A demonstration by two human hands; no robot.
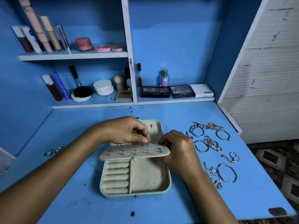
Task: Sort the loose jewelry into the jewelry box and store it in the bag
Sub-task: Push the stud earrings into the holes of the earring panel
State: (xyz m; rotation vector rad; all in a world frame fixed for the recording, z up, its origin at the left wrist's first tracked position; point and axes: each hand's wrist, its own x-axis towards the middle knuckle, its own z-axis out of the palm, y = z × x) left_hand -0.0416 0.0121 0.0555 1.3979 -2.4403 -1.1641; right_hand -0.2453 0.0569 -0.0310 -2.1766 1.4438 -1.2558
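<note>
While both hands pinch at the earring panel (134,151), palettes read "MATTE" (182,91), "NUDE" (202,90).

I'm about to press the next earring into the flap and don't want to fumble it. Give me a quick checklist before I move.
1. Jewelry box open and flat on the desk: ok.
2. Earring flap steadied: ok, the right hand holds its right end.
3. Left hand at the flap's back edge, fingertips pinched there: ok.
4. Earring actually between the fingertips: cannot tell, too small.
5. Free holes left on the flap: cannot tell.
6. Bracelets and chains clear of the box, on its right: ok.
</note>
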